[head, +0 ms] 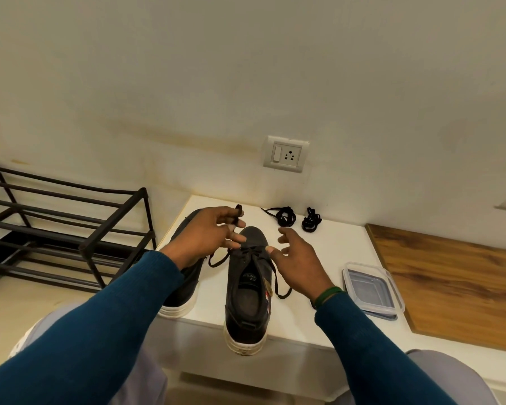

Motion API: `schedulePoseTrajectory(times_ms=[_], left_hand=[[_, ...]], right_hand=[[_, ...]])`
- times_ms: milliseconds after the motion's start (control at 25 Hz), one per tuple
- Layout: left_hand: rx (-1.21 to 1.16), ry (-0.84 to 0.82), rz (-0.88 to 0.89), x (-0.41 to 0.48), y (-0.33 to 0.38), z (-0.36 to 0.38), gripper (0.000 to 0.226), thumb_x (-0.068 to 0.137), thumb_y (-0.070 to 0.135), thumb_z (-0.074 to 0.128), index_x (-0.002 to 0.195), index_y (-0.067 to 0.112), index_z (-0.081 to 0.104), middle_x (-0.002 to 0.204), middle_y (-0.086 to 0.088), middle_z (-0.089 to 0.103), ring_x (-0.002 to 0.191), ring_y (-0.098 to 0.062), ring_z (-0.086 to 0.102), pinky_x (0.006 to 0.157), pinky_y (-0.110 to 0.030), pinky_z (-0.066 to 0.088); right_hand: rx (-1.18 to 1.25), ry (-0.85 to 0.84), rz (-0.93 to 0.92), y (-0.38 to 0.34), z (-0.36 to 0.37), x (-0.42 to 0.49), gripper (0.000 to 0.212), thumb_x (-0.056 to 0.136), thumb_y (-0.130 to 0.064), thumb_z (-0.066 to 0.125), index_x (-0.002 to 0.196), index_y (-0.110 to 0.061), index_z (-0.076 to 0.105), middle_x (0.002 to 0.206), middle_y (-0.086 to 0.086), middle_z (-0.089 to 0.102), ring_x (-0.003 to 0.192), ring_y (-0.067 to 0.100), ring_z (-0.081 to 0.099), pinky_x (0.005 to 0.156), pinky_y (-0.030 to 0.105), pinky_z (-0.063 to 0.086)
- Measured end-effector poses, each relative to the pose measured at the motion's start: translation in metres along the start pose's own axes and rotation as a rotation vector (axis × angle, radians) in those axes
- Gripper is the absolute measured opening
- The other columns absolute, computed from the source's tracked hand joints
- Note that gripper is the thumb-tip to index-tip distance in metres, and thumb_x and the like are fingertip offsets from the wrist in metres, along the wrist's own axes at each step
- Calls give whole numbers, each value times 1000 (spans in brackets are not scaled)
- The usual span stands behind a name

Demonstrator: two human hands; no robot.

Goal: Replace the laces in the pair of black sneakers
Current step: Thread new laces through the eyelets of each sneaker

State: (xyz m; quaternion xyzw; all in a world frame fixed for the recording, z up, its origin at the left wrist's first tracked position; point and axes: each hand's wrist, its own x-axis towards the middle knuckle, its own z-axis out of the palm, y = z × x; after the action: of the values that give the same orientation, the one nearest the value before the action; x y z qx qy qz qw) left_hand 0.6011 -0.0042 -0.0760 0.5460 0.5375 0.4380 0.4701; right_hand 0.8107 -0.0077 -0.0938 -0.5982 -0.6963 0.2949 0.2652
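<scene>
Left hand [208, 235] pinches a lace [238, 212] end; right hand [300, 258] spreads loose fingers beside the laced sneaker [247, 290], whose heel overhangs the table's [327, 249] near edge. Second sneaker [184, 276] lies left, spare laces [285, 216] far, tub [373, 287] right.

Left sneaker [187, 296] mostly behind left forearm [140, 290], shoe rack [56, 229] cut by left edge, insole label [248, 280] unreadable

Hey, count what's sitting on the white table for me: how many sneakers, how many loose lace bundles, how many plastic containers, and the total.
Black sneakers: 2
Coiled lace bundles: 2
Clear plastic container: 1
Total: 5
</scene>
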Motion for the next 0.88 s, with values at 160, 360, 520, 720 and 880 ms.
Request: schedulePoseTrajectory(times_ms=[160, 360, 520, 720, 880], left_hand=[[116, 31, -2, 4, 0, -2, 34, 101, -4, 47, 130, 9, 59, 113, -10, 66, 83, -22, 75, 66, -29, 61], [-82, -10, -121, 7, -2, 0, 24, 98, -2, 55, 121, -1, 60, 104, -17, 73, 80, -27, 76, 69, -34, 63], [-374, -139, -142, 5, 6, 1, 30, 100, -5, 50, 125, 4, 62, 112, -12, 74, 80, -23, 76, 67, -30, 63], [-512, -242, -137, 3, 9, 1, 37, 101, -9, 42, 129, 6, 61, 123, -13, 70, 77, -17, 75, 65, -27, 62], [-501, -239, -121, 2, 10, -1, 36, 101, -9, 43, 127, 6, 63, 122, -13, 70, 75, -18, 74, 65, -28, 62]], right_hand=[[89, -34, -59, -18, 9, -3, 48, 98, -31, 60, 143, -25, 45, 121, -7, 59, 105, 10, 58, 88, 25, 48], [76, -51, -62, -22, 16, 3, 43, 97, -28, 60, 139, -25, 49, 115, -9, 60, 99, 7, 59, 81, 18, 47], [320, -72, -58, -27, 21, 4, 37, 97, -17, 56, 133, -25, 54, 106, -11, 68, 97, 5, 65, 82, 20, 54], [705, -109, -31, -31, 25, 9, 39, 92, 5, 54, 125, -14, 60, 103, 19, 73, 92, 28, 71, 82, 37, 59], [797, -102, 35, -36, 19, 9, 29, 92, 1, 57, 116, -13, 64, 97, 18, 73, 81, 24, 70, 68, 31, 56]])
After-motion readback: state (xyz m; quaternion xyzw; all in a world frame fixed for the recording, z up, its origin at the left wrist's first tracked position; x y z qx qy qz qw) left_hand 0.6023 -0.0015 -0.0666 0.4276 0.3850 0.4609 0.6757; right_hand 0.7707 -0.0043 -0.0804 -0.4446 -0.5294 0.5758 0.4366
